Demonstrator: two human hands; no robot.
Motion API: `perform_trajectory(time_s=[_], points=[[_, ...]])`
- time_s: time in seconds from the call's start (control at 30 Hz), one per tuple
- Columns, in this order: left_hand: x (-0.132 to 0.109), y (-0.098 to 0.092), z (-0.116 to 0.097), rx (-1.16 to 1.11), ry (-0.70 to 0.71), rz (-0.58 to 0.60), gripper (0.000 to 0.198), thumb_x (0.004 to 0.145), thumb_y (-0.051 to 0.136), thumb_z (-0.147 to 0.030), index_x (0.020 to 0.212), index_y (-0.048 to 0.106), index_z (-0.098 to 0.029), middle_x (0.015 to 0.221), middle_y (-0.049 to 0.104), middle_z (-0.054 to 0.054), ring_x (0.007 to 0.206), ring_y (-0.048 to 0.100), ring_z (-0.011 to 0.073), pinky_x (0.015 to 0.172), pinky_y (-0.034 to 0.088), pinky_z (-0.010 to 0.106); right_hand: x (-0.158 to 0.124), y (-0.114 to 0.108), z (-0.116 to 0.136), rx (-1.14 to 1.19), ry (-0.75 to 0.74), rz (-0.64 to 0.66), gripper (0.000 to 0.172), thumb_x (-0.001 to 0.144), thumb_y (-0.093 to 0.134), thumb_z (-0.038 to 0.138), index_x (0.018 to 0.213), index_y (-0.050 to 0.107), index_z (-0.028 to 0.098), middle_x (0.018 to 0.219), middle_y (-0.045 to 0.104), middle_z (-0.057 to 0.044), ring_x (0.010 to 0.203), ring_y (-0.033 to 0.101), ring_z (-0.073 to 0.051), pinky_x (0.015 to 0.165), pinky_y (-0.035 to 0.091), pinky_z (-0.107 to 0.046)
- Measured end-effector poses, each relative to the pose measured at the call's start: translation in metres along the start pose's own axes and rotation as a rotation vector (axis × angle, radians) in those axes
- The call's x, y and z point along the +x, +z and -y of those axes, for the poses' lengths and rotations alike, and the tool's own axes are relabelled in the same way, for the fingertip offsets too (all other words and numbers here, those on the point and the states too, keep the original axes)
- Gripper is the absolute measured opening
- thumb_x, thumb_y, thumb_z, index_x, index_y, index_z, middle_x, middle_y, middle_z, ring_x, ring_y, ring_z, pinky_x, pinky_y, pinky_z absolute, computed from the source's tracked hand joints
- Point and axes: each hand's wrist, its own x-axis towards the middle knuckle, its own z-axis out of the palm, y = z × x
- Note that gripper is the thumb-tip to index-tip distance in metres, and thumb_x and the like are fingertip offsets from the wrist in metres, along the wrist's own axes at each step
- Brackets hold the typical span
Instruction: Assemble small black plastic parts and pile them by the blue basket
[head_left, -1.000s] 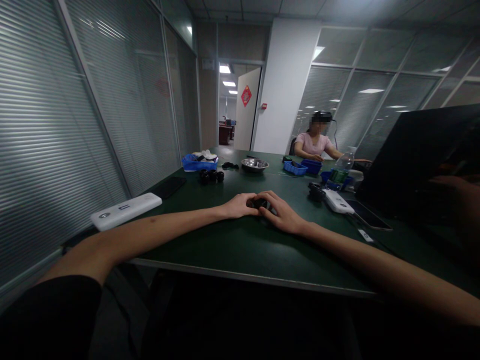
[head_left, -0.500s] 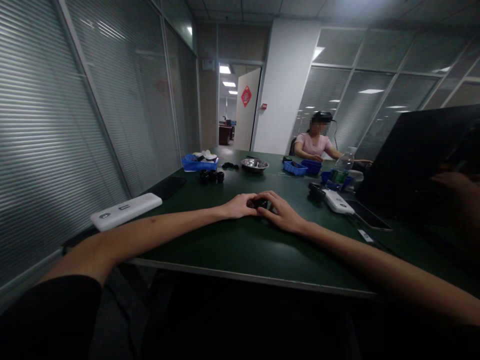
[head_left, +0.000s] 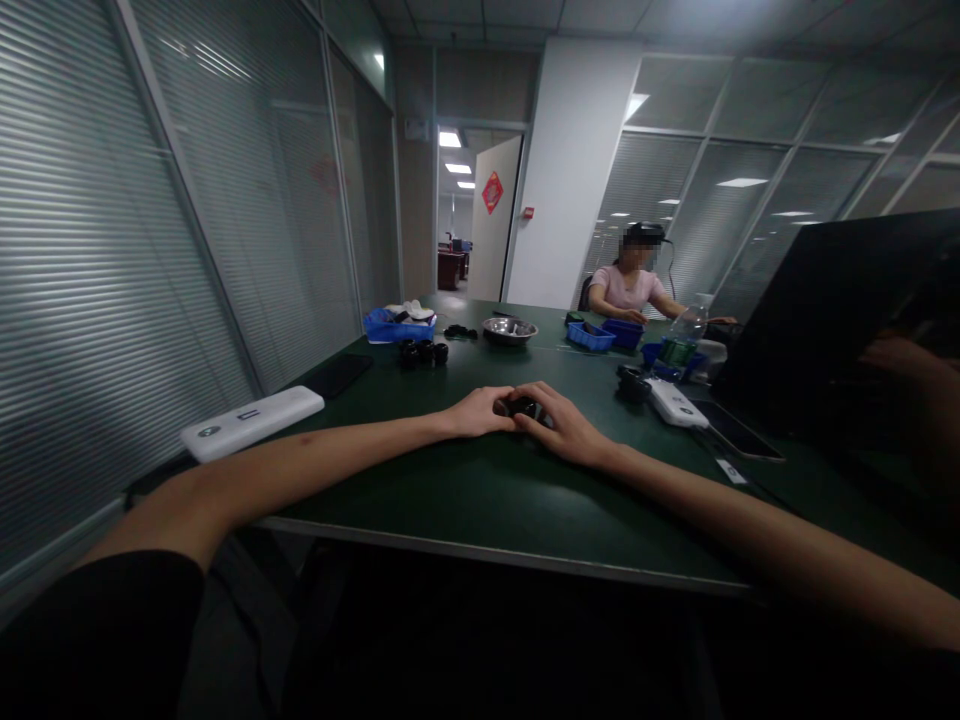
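Note:
Both my hands meet at the middle of the dark green table (head_left: 450,500), around a small, shiny black rounded object (head_left: 526,407) whose kind I cannot make out. From the left, my left hand (head_left: 480,412) curls its fingers and thumb against the object's near left side. My right hand (head_left: 562,425) arches over its right side, fingers bent and thumb forward. The fingertips of the two hands almost touch, and they cover much of the black object. Farther back on the left, several similar black round pieces (head_left: 424,353) stand in a cluster.
A white power bank (head_left: 253,422) and dark phone (head_left: 337,375) lie left. Behind are a blue basket (head_left: 400,328), a metal bowl (head_left: 510,332) and blue trays (head_left: 591,337). At right are another power bank (head_left: 676,404), a bottle (head_left: 684,335), a black panel (head_left: 840,320) and a seated person (head_left: 630,285).
My hands stay in nearly the same place. The black object between them has turned or shifted slightly, showing more of its shiny side.

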Motion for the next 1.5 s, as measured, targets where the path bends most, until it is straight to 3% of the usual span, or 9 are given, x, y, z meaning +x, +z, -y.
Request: perform_trajectory(time_s=[0.2,0.5,0.83,1.13,1.5], points=[[-0.001,0.001,-0.002,0.005,-0.008,-0.02,0.046,0.078,0.075,-0.036,0.115,0.064,-0.011,0.106,0.07,0.009,0.093,0.065,0.0221,0.079,0.049,0.032,-0.001,0.001,-0.004,0.009,-0.011,0.016,0.03,0.101,0.053,0.037,0.127,0.057,0.023,0.123,0.06,-0.011,0.109,0.061,-0.026,0.099,0.05,-0.045],[0.0,0.001,0.0,-0.022,-0.032,-0.021,0.052,0.077,0.078,-0.036,0.122,0.063,-0.012,0.111,0.07,0.01,0.096,0.066,0.0222,0.083,0.05,0.032,-0.002,0.002,-0.007,0.018,-0.015,0.025,0.037,0.102,0.05,0.039,0.135,0.054,0.023,0.128,0.06,-0.012,0.113,0.06,-0.027,0.1,0.049,-0.046],[-0.002,0.0,-0.006,-0.012,-0.074,-0.021,0.048,0.076,0.078,-0.035,0.117,0.065,-0.013,0.104,0.07,0.007,0.09,0.065,0.0195,0.079,0.048,0.03,-0.004,0.002,-0.011,0.061,0.103,0.023,0.037,0.099,0.055,0.036,0.132,0.048,0.021,0.126,0.064,-0.012,0.107,0.063,-0.028,0.094,0.051,-0.047],[0.003,0.002,0.006,-0.05,-0.054,-0.025,0.052,0.075,0.08,-0.038,0.117,0.065,-0.012,0.097,0.069,0.006,0.085,0.062,0.0175,0.076,0.047,0.028,-0.005,0.003,-0.014,0.077,0.112,0.011,0.037,0.098,0.054,0.037,0.13,0.045,0.022,0.125,0.065,-0.013,0.109,0.064,-0.029,0.094,0.051,-0.047],[0.001,0.002,0.002,-0.032,-0.046,-0.015,0.059,0.077,0.08,-0.042,0.125,0.064,-0.012,0.1,0.072,0.008,0.09,0.066,0.0223,0.079,0.049,0.032,-0.006,0.001,-0.014,0.137,0.115,0.038,0.035,0.099,0.052,0.031,0.133,0.043,0.025,0.132,0.065,-0.012,0.119,0.063,-0.028,0.098,0.05,-0.049]])
